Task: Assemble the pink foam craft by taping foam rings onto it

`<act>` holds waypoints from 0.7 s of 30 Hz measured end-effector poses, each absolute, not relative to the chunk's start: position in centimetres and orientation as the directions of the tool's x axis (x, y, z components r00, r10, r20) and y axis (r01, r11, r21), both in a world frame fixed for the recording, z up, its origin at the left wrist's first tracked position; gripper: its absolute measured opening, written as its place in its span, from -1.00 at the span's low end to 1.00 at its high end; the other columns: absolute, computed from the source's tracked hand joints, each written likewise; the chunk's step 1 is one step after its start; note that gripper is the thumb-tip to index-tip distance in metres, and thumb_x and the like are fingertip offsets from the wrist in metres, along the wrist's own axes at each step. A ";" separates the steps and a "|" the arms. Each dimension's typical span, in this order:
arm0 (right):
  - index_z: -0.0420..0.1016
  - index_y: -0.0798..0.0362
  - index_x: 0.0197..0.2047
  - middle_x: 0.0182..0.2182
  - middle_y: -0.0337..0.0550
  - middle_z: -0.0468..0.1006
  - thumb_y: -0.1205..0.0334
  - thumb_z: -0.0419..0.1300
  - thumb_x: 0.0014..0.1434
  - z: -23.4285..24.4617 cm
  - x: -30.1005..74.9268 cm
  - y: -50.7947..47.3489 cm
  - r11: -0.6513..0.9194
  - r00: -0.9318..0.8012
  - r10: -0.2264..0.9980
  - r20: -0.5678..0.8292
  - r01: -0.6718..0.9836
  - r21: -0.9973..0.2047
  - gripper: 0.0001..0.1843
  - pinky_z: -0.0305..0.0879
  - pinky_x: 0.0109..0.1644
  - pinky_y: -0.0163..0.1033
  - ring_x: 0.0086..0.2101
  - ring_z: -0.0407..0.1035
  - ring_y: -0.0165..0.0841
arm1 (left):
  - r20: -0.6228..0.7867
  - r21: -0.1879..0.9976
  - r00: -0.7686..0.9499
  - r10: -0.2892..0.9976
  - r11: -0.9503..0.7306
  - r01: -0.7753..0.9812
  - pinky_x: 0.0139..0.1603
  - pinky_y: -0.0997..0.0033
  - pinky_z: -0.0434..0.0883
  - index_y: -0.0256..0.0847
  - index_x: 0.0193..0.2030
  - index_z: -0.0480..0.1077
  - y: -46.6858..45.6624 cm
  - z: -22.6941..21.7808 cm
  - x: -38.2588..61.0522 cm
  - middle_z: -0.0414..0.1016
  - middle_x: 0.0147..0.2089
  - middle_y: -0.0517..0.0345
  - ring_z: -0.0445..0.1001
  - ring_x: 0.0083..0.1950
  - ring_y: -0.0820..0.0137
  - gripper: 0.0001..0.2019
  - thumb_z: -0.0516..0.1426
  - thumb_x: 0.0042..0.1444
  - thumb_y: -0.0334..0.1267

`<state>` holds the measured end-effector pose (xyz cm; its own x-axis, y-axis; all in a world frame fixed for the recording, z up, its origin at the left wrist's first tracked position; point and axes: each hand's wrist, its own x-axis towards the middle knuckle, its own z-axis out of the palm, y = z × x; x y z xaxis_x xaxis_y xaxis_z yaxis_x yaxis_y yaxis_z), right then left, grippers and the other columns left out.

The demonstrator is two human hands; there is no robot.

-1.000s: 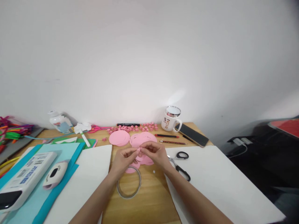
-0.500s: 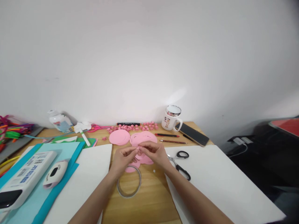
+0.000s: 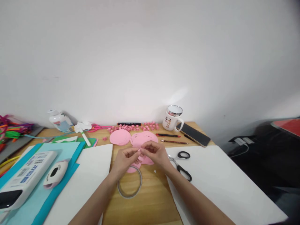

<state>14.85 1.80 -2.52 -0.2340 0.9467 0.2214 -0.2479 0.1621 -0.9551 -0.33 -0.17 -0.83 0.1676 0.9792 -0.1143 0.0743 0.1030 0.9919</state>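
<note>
My left hand (image 3: 123, 160) and my right hand (image 3: 156, 154) meet over the middle of the table, fingertips pinched together. Between them is a small pink paper piece (image 3: 140, 152), mostly hidden by the fingers. Beneath and behind the hands lie overlapping pink paper circles (image 3: 146, 137), with a neater stack of circles (image 3: 120, 137) to the left. A roll of tape (image 3: 129, 197) lies flat just in front of my left hand. Several small pink rolled paper pieces (image 3: 150, 126) are scattered along the wall.
Black-handled scissors (image 3: 184, 173) lie on a white sheet (image 3: 225, 184) at right. A mug (image 3: 172, 118), phone (image 3: 195, 135), pen (image 3: 168, 135) and pencil (image 3: 174, 142) are behind. At left are coloured papers (image 3: 67, 150), a white box (image 3: 30, 175) and a bottle (image 3: 60, 121).
Both hands stay in nearly the same place, with only small finger shifts around the pink paper piece. The view has moved very slightly.
</note>
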 end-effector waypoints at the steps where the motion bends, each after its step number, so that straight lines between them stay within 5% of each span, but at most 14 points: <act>1: 0.43 0.09 -0.41 -0.57 -0.23 0.48 0.19 0.30 -0.09 -2.5 14.9 1.8 0.156 -0.234 0.948 0.216 -0.250 -0.956 -0.81 0.33 -0.44 -0.30 -0.54 0.38 -0.41 | -0.117 0.991 0.163 0.980 0.105 0.077 -0.50 0.52 0.39 -0.30 -0.30 0.52 -0.2 -0.8 -0.3 0.56 -0.39 0.02 0.45 -0.53 0.45 -0.71 0.21 -0.11 -0.12; 21: 0.50 0.08 -0.35 -0.56 -0.20 0.48 0.16 0.24 -0.03 -2.0 14.8 1.7 0.204 -0.227 0.943 0.244 -0.188 -0.961 -0.81 0.34 -0.39 -0.27 -0.53 0.35 -0.41 | -0.118 0.993 0.077 0.990 0.117 0.022 -0.59 0.59 0.31 -0.31 -0.33 0.53 -0.2 -0.5 -0.1 0.51 -0.56 0.12 0.35 -0.62 0.53 -0.74 0.25 -0.16 -0.18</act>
<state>14.83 1.67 -2.02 -0.2267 0.9428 0.2443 -0.1876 0.2039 -0.9609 -0.14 -0.21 -0.46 0.0766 0.9900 -0.1185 0.0217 0.1171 0.9929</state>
